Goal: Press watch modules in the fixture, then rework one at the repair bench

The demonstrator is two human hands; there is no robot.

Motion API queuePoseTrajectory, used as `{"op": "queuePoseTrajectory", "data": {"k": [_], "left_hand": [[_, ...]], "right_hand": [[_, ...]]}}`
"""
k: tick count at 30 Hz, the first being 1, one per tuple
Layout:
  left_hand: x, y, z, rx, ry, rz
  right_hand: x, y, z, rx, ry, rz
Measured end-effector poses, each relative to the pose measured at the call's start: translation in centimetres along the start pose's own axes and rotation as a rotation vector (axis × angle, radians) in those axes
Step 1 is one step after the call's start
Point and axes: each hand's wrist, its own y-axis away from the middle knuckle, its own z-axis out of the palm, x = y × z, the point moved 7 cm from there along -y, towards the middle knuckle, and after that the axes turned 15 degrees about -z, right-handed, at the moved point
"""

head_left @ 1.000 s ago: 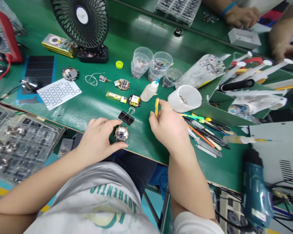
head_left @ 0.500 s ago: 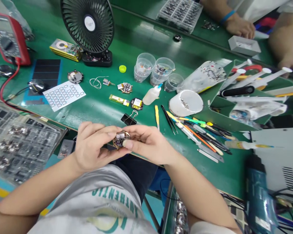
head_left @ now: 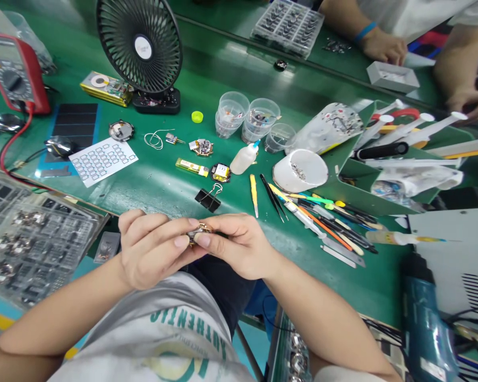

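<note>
1. From where I stand, the left hand (head_left: 155,249) has its fingers curled in and its grip drawn nearly together on a small round metal piece (head_left: 193,233), with hardly any gap beyond the piece's own thickness.
2. The right hand (head_left: 239,246) meets it from the other side, thumb across the near face, its grip pinched just as tightly. So the piece sits between both sets of fingertips, tilted and mostly covered, at the front edge of the table (head_left: 155,193).
3. How far along is it? I'd say mid-way: the piece is up in both hands and not yet set down. What has been fitted inside it I cannot tell behind those fingers.
4. No tool is in use at this moment. Just beyond the grip lies a black binder clip (head_left: 207,199); to its right, a yellow-handled tool (head_left: 254,192) and black tweezers (head_left: 271,193) rest within reach.
5. Farther beyond the grip I see a round black part (head_left: 220,172) bearing a yellow block, a slim yellow pack (head_left: 191,166) and a gold-rimmed round assembly (head_left: 202,146) with its insides exposed. These look unfinished to me, so more handling probably remains.
6. Well left of the grip and nearer the body, a clear tray (head_left: 43,233) carries more shiny round pieces; whether they are complete, I can't make out.
</note>
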Motion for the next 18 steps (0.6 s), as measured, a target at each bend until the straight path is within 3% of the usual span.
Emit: {"op": "queuePoseTrajectory", "data": {"k": [3,9,13,15,18], "left_hand": [[-0.3,0.3,0.3,-0.011,0.039,-0.011],[-1.1,0.5,0.5,0.068,0.069,-0.111],[-1.7,0.5,0.8,0.041,0.196,-0.192],[-2.4,0.5,1.0,-0.03,0.388,-0.318],[-3.5,0.9,2.1,-0.208,0.583,-0.621]], "right_hand": [[0.0,0.0,0.1,0.0,0.012,-0.006],[1.3,0.2,0.5,0.027,-0.255,0.062],[1.6,0.4,0.2,0.05,-0.231,0.034],[1.4,0.4,-0.1,0.055,-0.132,-0.023],[0.6,0.6,-0.6,0.045,0.128,-0.148]]}}
